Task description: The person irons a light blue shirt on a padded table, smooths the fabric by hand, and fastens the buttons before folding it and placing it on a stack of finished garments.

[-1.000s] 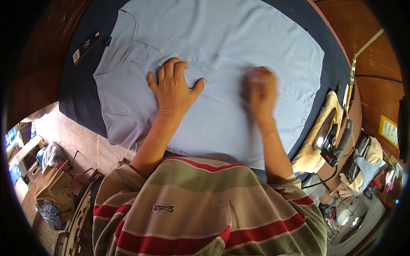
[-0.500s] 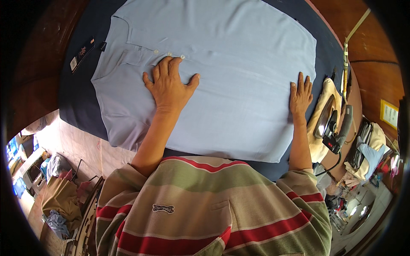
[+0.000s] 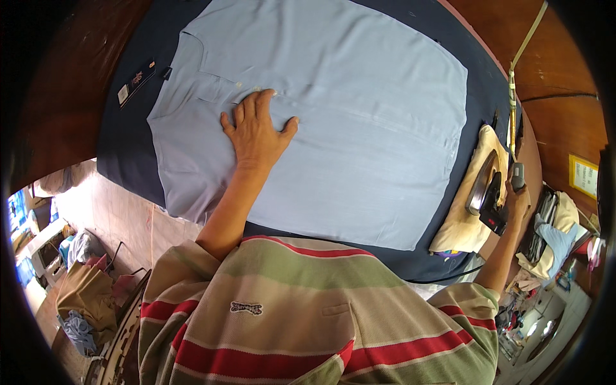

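A light blue collarless shirt (image 3: 359, 147) with a short button placket lies spread over a dark navy pad (image 3: 122, 147). My left hand (image 3: 255, 135) rests on it with fingers spread, the fingertips by the placket's pale buttons. On the right, my right hand (image 3: 517, 204) is wrapped round the grey handle of an iron (image 3: 491, 208). The iron is tilted up with its metal soleplate facing the shirt. Beneath it is a folded cream cloth (image 3: 468, 212) at the pad's right edge. Part of the handle is hidden by my fingers.
A dark tag (image 3: 136, 83) lies left of the shirt's neckline. A pale rod with a cord (image 3: 512, 96) stands behind the iron, and a black cable (image 3: 443, 278) runs along the near right. Folded garments (image 3: 545, 231) are stacked at right; a brown cloth (image 3: 86, 295) lies lower left.
My right hand has left the shirt's right-hand edge and moved right to take hold of the iron's handle. My left hand stays by the buttons. The view has shifted slightly.
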A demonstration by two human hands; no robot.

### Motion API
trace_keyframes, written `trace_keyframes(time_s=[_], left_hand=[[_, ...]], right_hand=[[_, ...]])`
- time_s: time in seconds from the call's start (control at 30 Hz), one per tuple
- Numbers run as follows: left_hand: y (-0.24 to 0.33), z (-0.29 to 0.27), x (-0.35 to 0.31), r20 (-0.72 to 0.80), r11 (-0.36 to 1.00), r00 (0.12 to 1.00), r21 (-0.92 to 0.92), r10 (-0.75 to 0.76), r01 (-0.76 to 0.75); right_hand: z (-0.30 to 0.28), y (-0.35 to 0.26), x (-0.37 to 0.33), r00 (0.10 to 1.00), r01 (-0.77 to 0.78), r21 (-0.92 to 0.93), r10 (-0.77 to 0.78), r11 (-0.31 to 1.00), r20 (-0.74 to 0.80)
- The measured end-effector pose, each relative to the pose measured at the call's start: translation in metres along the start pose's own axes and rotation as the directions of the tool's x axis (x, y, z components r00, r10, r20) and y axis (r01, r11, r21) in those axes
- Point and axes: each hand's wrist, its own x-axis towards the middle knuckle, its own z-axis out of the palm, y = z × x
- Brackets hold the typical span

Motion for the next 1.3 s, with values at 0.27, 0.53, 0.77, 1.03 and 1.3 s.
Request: trace_keyframes(time_s=[0.27,0.53,0.77,1.03,1.3], left_hand=[[-0.003,0.002,0.001,-0.033,1.0,0.999,0.016,0.015,-0.014],[-0.009,0.002,0.0,-0.02,1.0,1.0,-0.003,0.016,-0.016],[-0.007,0.003,0.001,-0.057,0.997,0.998,-0.069,0.035,-0.039],[-0.013,-0.003,-0.001,-0.095,0.995,0.994,-0.086,0.049,-0.057],[-0.086,-0.016,0.044,-0.336,0.926,0.935,0.308,-0.11,0.219]], right_hand=[[-0.027,-0.076,-0.027,0.982,-0.014,0.381,-0.059,0.925,0.179],[-0.053,-0.313,-0.108,0.763,0.546,0.266,-0.602,0.795,0.236],[-0.026,-0.4,-0.134,0.483,0.747,0.3,-0.794,0.594,0.37],[-0.006,-0.41,-0.141,0.377,0.835,0.272,-0.857,0.479,0.352],[-0.002,-0.422,-0.147,0.375,0.846,0.251,-0.86,0.47,0.346]])
